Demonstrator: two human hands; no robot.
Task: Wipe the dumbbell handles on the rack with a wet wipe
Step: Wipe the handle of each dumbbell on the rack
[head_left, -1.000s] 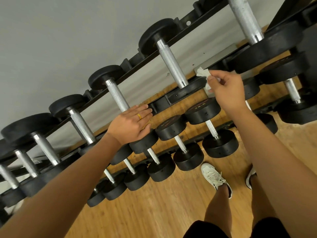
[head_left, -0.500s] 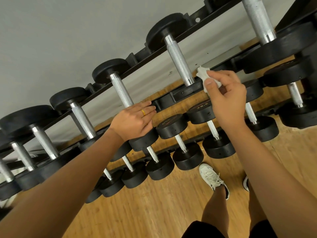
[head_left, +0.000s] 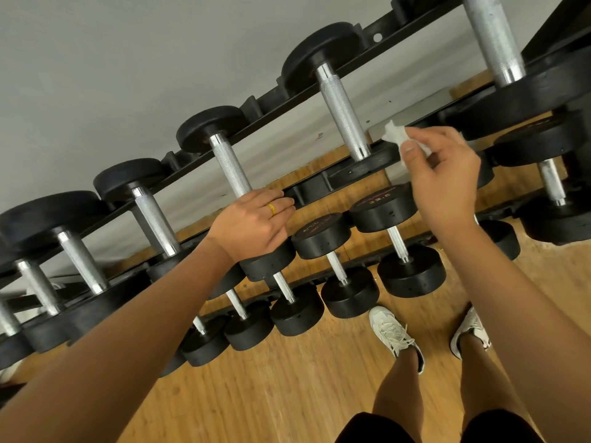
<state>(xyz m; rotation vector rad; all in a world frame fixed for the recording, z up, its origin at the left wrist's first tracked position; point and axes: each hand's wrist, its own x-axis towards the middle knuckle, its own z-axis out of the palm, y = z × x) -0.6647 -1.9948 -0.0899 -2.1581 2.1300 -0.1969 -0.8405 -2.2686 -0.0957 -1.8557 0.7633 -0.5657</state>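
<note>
The wipe [head_left: 395, 135] is a small white wad: soft, limp and light, probably damp. It should fold round a bar easily, though it may bunch or snag on rough metal. The right hand [head_left: 444, 174] pinches it between thumb and fingertips, in the air just right of a handle [head_left: 343, 116] on the top row of the rack [head_left: 256, 107], not touching it. The handles are stiff steel with a knurled middle, so the wipe should bite rather than slip; wrapping it round the middle and drawing it along looks best. The dumbbells [head_left: 319, 59] look heavy and sit in cradles, unlikely to roll. The left hand [head_left: 252, 225] lies flat, fingers straight, on the near end of a second handle [head_left: 230, 167].
</note>
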